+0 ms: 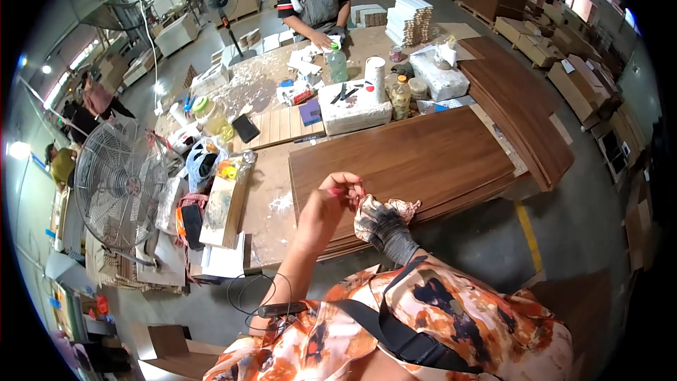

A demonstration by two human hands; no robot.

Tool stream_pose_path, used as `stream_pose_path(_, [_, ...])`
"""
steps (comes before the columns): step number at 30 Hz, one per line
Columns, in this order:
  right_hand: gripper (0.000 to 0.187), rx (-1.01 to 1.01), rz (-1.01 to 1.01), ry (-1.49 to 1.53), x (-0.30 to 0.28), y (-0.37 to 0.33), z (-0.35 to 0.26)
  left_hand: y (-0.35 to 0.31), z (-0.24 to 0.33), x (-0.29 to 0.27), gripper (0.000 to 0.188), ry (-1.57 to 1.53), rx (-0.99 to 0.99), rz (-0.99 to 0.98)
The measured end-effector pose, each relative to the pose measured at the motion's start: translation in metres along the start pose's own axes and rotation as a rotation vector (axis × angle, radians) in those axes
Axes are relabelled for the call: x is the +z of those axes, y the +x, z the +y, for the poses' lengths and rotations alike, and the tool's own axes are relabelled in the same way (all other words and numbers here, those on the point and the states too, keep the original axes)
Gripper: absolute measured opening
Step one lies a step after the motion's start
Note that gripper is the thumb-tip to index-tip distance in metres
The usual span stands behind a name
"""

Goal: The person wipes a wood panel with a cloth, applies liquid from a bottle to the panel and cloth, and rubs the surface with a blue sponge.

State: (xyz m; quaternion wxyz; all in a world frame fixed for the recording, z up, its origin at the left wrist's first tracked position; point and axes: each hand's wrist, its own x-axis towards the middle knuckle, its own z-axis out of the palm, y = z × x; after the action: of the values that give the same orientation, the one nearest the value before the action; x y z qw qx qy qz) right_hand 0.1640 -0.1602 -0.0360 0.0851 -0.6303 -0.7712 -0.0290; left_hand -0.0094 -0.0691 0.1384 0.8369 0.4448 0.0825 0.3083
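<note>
My bare left hand (pixel 337 196) is above the near edge of a stack of brown wood-grain panels (pixel 412 152). Its red-nailed fingers are curled and pinched together close to my right hand; what sits in the pinch, if anything, is too small to make out. A grey glove covers my right hand (pixel 391 231), which is closed around a crumpled pale rag (pixel 367 217) with reddish marks. Part of that cloth sticks out beyond the knuckles, over the panel edge. The two hands almost meet at the fingertips.
Behind the panels stand a white foam block (pixel 352 114), a bottle of yellowish liquid (pixel 400 97) and a green bottle (pixel 337 63). A large fan (pixel 120 182) is at left, near a long wooden block (pixel 227 201). Across the table stands a co-worker (pixel 315 0). More brown panels (pixel 518 116) overhang at right.
</note>
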Motion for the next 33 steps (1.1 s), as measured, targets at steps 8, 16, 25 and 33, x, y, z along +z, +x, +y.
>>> stream_pose_path(8, [0.045,0.092,0.176,0.318,0.010,-0.028,0.002,0.020,-0.105,-0.135,0.044,1.603,-0.034,0.355])
stream_pose_path(16, [0.044,0.051,0.151,0.132,0.026,-0.013,0.002,0.005,-0.129,-0.167,0.058,1.841,-0.107,0.370])
stream_pose_path(25, [0.054,0.619,0.342,-0.199,-0.002,-0.146,0.201,-0.009,-0.121,-0.165,0.059,1.846,-0.126,0.315])
stream_pose_path(33, [0.061,0.796,0.038,-0.709,0.014,-0.150,0.197,-0.014,-0.114,-0.160,0.058,1.853,-0.103,0.291])
